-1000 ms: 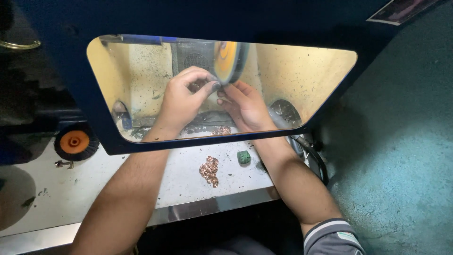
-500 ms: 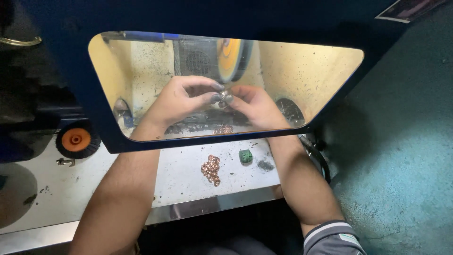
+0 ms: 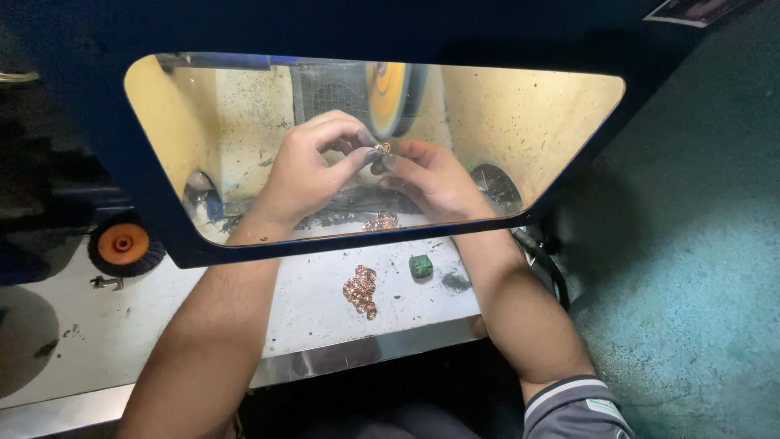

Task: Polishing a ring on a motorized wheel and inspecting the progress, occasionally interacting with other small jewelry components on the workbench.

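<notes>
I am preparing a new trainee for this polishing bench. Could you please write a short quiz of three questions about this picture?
1. True or false: both hands work behind the transparent shield.
2. Which colour is the small block on the bench? A) green B) red C) white
3. Fill in: the pile of small copper-coloured pieces lies ____ the shield, nearer the person.

Key:
1. True. The left hand and right hand pinch a small metal piece together, just under the yellow wheel.
2. A.
3. Outside.
</notes>
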